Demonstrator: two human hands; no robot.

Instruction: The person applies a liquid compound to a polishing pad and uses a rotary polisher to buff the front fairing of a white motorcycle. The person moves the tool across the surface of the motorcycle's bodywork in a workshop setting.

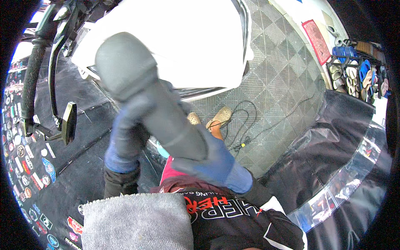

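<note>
Head view, left to right: black handlebar grip (31, 79), ribbed; left hand (120, 135), gloved in blue knit, sits at the neck of the dark-grey round-headed object (168, 121); blurred, can't tell if it's closed; object is held up, not set down, so likely mid-handling; what's left can't be read; smooth white panel (200, 41) beyond, contact unclear; right hand (221, 166) wraps the object's lower end; diamond-patterned floor tiles (283, 79), ridged.

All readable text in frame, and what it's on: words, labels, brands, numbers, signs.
Wording not copied; locations only.
Black shirt: large white-outlined and red lettering, partly readable.
Stickers, left: many coloured logos, some readable, most too small.
Red-bordered panel, upper right: markings too small to read.
Grey handheld tool: blurred, no lettering visible.
</note>
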